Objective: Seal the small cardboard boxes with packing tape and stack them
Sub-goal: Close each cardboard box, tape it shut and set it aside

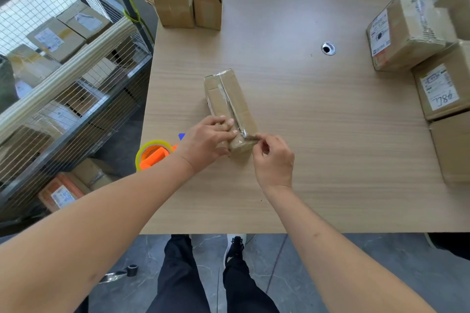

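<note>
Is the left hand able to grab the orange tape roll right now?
Probably yes, once it lets go. The tape roll sits at the table's left edge, just beside the left wrist, with nothing between them. But the left hand is busy holding the small box.

A parcel packing room: labelled parcels fill a wire cage.
</note>
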`<state>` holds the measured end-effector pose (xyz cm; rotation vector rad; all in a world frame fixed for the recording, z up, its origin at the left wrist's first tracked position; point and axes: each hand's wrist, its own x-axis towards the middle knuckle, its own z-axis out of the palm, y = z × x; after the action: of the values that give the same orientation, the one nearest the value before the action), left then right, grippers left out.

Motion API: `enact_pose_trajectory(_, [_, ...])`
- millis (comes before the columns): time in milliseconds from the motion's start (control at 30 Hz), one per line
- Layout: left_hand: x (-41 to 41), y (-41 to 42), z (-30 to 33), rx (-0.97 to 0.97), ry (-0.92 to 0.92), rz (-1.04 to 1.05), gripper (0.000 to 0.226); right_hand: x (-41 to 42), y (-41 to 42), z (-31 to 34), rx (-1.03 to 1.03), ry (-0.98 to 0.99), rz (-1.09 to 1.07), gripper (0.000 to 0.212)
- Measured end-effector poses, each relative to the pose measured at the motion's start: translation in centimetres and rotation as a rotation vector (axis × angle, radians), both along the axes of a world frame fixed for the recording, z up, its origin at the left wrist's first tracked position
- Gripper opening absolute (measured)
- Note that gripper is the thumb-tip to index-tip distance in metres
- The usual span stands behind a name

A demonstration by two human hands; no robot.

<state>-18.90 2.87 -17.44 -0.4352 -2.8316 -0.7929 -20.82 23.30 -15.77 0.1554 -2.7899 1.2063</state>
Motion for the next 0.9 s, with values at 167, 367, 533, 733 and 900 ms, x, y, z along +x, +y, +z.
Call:
enact_pose_trajectory(167, [-1.5, 2.8, 1.0, 0.041, 0.015, -0.057, 0.038, 0.8, 2.2, 0.7, 0.019, -0.209, 0.01, 0.071])
enact_pose_trajectory(367, [-2.0, 3.3, 2.7, 0.05, -0.038, -0.103, 0.048, 0.5, 3.3, 1.6, 0.223, -0.275, 0.133, 0.078])
enact_pose_trajectory(533, [-3.5, 2.2, 3.6, -0.164, -0.184, 0.019, 0.065, -1.2, 4.2, 2.5, 0.267, -0.333, 0.23, 0.078])
enact_pose_trajectory(733, [-3.0, 1.0, 2.9, -0.074, -0.566, 0.145, 0.055, -1.9, 5.0, 3.2, 0.328, -0.322, 0.243, 0.108])
enact_pose_trajectory(900, [-1.4, 2.2, 3.2, -0.037, -0.544, 0.245, 0.056, -1.6, 4.8, 2.2, 0.437, -0.349, 0.327, 0.098])
